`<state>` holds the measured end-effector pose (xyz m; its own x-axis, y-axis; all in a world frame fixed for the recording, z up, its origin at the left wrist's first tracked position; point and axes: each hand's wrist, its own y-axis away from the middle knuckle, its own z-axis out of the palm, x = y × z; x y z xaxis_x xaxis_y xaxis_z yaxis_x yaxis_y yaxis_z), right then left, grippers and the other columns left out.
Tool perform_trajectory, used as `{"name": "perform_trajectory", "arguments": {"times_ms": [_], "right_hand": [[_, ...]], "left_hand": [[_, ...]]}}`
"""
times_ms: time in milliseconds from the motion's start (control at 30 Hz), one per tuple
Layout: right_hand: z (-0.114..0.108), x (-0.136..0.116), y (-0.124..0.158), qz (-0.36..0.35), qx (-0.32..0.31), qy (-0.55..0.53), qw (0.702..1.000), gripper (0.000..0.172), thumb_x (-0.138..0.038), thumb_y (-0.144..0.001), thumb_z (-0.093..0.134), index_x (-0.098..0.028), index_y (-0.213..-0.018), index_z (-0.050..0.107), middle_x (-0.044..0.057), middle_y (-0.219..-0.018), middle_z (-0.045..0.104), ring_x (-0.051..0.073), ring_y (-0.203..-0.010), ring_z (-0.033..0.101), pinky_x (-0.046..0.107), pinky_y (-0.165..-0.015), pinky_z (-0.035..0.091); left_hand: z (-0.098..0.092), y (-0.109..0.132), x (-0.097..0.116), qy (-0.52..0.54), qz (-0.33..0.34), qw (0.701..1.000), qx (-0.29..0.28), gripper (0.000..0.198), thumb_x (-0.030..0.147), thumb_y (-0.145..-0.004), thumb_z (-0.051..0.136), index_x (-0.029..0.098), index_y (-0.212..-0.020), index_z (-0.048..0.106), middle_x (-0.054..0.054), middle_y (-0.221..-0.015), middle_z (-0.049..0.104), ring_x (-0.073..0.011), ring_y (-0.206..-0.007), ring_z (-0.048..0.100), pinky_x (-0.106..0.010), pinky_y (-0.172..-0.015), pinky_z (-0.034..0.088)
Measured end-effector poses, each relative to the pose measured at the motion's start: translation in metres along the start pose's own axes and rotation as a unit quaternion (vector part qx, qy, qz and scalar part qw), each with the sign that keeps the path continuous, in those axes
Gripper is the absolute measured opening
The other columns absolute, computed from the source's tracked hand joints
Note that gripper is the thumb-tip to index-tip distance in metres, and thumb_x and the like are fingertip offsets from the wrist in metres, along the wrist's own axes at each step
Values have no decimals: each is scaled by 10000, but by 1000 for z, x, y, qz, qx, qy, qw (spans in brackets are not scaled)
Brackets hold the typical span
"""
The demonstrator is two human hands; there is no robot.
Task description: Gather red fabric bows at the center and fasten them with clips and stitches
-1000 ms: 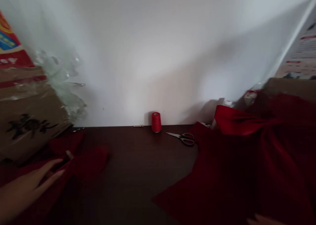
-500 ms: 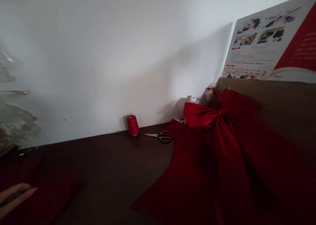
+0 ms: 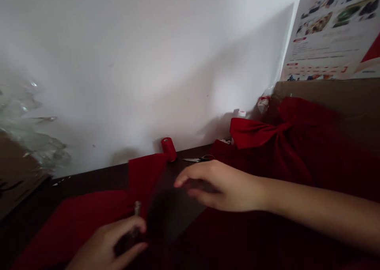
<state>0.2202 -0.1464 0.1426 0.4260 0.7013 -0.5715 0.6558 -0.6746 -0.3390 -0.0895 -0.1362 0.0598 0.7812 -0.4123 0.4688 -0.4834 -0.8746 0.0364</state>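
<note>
Low at the left, my left hand [image 3: 109,242] is closed on a piece of red fabric [image 3: 145,175], part of which stands up above the fingers while the rest spreads leftward. A small shiny metallic piece [image 3: 137,207] shows just above the forefinger; its kind is too blurred to tell. My right hand [image 3: 219,187] reaches in from the right over the dark table, fingers curved and apart, with nothing visible in them. Behind it lie scissors [image 3: 194,159], partly covered by the hand. A red thread cone [image 3: 169,149] stands by the wall.
A large red bow [image 3: 258,133] leans at the right on more red fabric, before a cardboard box [image 3: 353,96]. Above it is a printed poster [image 3: 320,56]. Clear plastic wrap [image 3: 38,139] and another carton [image 3: 20,167] are at the left. A small white-capped bottle [image 3: 242,114] stands behind the bow.
My left hand has come rightward with the red fabric, part of it now raised. My right hand has entered from the right. The view has shifted slightly left.
</note>
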Motion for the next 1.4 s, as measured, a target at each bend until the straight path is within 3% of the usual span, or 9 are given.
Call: {"name": "perform_trajectory", "arguments": {"times_ms": [67, 133, 300, 500, 600, 800, 1000, 1267, 1400], "right_hand": [[19, 22, -31, -53, 16, 40, 998, 277, -66, -812, 540, -111, -1076, 610, 79, -1065, 657, 161, -978, 602, 260, -897, 454], [39, 43, -52, -59, -3, 62, 996, 268, -74, -812, 527, -109, -1061, 618, 81, -1034, 662, 164, -929, 616, 256, -842, 477], [64, 90, -70, 3, 30, 92, 995, 220, -81, -796, 522, -141, -962, 654, 61, -946, 688, 178, -863, 637, 278, -787, 490], [60, 142, -60, -7, 165, 8, 986, 189, -71, -843, 491, -140, -922, 649, 52, -922, 686, 142, -885, 615, 260, -828, 472], [59, 158, -57, 1, 132, 7, 991, 187, -78, -841, 509, -143, -939, 655, 60, -948, 686, 159, -923, 606, 293, -861, 464], [45, 156, -59, 17, -13, -4, 1000, 182, -127, -879, 502, -118, -938, 674, 79, -955, 684, 165, -916, 610, 287, -854, 469], [17, 139, -55, -37, -118, -19, 992, 439, 42, -743, 484, -143, -1116, 625, 71, -1171, 627, 150, -1132, 538, 292, -1011, 393], [12, 126, -47, -101, -119, 152, 976, 662, -122, -724, 601, -200, -1360, 432, 69, -1462, 360, 227, -1360, 307, 438, -1125, 240], [20, 129, -46, -135, 9, 274, 952, 449, -152, -859, 530, -206, -1303, 498, 68, -1371, 490, 235, -1312, 396, 496, -1095, 292]], "left_hand": [[12, -22, 36, -24, 17, 996, -80, 144, 364, -778, 607, 254, -859, 654, 40, -758, 685, -140, -647, 600, -194, -602, 408], [24, -46, 59, -43, 44, 993, -101, 135, 350, -768, 631, 237, -837, 654, 34, -711, 677, -137, -617, 591, -199, -555, 362], [45, -102, 61, -81, 135, 983, -89, 200, 400, -753, 680, 213, -820, 662, 23, -648, 662, -130, -568, 570, -201, -483, 308], [60, -133, 33, -141, 349, 923, 83, 266, 428, -864, 546, 186, -764, 593, 35, -554, 624, -120, -461, 552, -253, -443, 293], [68, -137, 24, -157, 427, 877, 154, 343, 398, -940, 402, 181, -725, 560, 32, -509, 587, -118, -422, 518, -284, -426, 286], [69, -133, 22, -213, 482, 823, 212, 225, 295, -892, 524, 157, -722, 577, 43, -451, 498, -109, -399, 444, -283, -410, 270], [53, -121, 27, -203, 529, 789, 238, 129, 226, -779, 691, 117, -758, 625, 43, -476, 535, -94, -413, 465, -270, -387, 309], [39, -106, 33, -228, 548, 771, 233, 36, 165, -769, 687, 135, -770, 667, 37, -523, 597, -97, -442, 531, -257, -358, 392], [35, -103, 35, -208, 525, 799, 209, 58, 231, -805, 659, 173, -810, 663, 40, -522, 608, -97, -431, 512, -270, -340, 345]]}}
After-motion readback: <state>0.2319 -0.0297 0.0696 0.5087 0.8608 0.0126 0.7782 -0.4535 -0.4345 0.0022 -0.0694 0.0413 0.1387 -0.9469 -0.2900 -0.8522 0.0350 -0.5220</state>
